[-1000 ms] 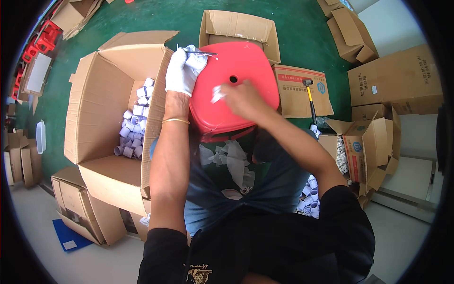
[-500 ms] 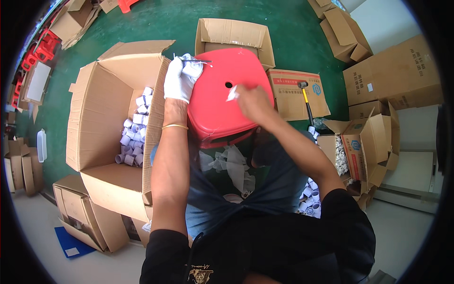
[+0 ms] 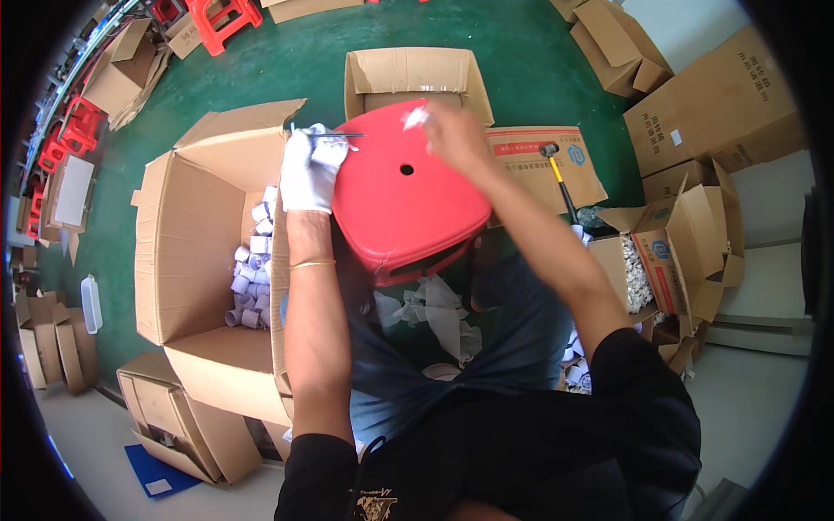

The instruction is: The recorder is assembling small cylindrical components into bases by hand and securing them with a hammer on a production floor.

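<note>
At the left edge of a red plastic stool (image 3: 395, 208), the closed, white-gloved left hand (image 3: 307, 176) is gripping a dark rod (image 3: 346, 135), while the blurred, bare right hand (image 3: 457, 139) is apparently pinching a small white scrap (image 3: 416, 118) near the far edge, a step seemingly needing left-hand steadiness.

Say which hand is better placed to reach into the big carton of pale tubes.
Probably the left: the gloved left hand is beside that carton, though holding a thin dark tool; the right hand is farther off, over the red stool.
</note>
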Tool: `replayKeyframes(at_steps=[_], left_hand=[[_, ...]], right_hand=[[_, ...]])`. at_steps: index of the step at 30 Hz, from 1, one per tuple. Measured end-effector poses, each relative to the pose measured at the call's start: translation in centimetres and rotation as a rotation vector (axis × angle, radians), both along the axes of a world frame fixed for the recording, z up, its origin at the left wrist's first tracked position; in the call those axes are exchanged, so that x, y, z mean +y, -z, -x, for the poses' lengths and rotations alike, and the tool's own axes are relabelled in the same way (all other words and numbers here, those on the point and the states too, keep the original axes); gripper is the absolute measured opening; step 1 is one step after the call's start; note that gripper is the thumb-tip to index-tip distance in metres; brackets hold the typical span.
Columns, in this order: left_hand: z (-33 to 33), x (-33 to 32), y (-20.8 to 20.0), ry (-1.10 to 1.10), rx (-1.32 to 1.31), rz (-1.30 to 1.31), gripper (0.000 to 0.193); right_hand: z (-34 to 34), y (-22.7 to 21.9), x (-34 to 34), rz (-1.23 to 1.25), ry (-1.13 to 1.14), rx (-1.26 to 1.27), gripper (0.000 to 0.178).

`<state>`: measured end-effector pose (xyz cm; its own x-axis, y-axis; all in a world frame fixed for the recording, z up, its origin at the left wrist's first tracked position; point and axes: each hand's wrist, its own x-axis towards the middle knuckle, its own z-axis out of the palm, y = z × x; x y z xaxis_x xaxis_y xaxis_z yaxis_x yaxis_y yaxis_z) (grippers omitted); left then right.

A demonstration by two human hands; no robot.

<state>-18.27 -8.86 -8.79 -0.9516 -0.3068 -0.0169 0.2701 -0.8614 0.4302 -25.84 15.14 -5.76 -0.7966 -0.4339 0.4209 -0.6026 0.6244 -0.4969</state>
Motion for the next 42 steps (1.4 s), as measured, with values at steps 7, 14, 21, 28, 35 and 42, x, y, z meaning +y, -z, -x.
replayKeyframes(at_steps=[7,14,21,28,35,42], left_hand=[[-1.2,5.4,-3.3,-0.150,-0.281,0.976,0.013],[-0.8,8.4,-2.4,0.095,-0.206,0.736,0.017],[-0.1,7.7,-1.8,0.162,0.062,0.158,0.021],[-1.0,7.4,-2.2,0.154,0.001,0.212,0.025],[-1.1,0.4,-1.2,-0.214,0.068,0.514,0.028],[-4.0,-1.1,-7.1,-0.613,-0.445,1.045,0.021]], right_hand=[[2.6,-0.8,2.1,-0.142,0.019,-0.051,0.027],[-4.7,0.4,4.6,0.000,-0.020,-0.178,0.053],[-5.1,1.3,0.4,0.396,-0.211,-0.148,0.057],[-4.2,0.3,-2.0,0.448,-0.257,-0.031,0.056],[-2.9,0.2,0.3,0.417,-0.178,-0.311,0.050],[-4.9,2.9,-0.2,0.233,-0.170,-0.219,0.053]])
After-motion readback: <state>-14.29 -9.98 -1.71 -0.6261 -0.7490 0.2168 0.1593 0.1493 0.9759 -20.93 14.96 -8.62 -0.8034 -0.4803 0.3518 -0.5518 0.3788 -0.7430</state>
